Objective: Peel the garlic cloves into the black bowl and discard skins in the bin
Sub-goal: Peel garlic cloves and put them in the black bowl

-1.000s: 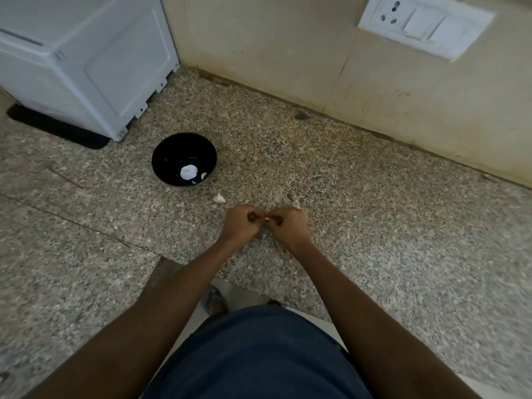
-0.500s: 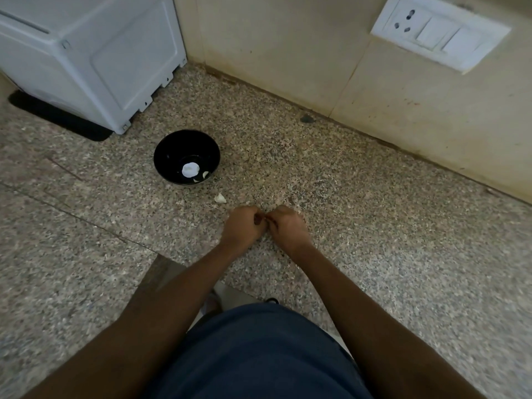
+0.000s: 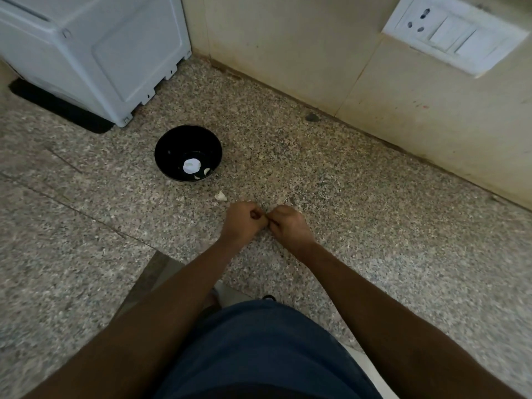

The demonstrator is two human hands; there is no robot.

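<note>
- Speckled granite counter [image 3: 374, 240] lies under both hands, which meet knuckle to knuckle just above it, likely so any loosened skin drops onto the stone rather than the floor.
- Left hand [image 3: 243, 223] has its fingers curled in tight, seemingly pinching a clove; the clove itself is hidden between the fingertips.
- Right hand [image 3: 288, 226] is curled the same way, its fingertips against the left's, probably picking at the skin.
- Just beyond the left hand a pale scrap [image 3: 220, 196] lies on the counter, skin or clove, too small to tell.
- Farther off, the bowl [image 3: 172, 145] sits within easy reach, with a white lump and a few peeled cloves [image 3: 206, 171] inside.
- No bin is in view.
</note>
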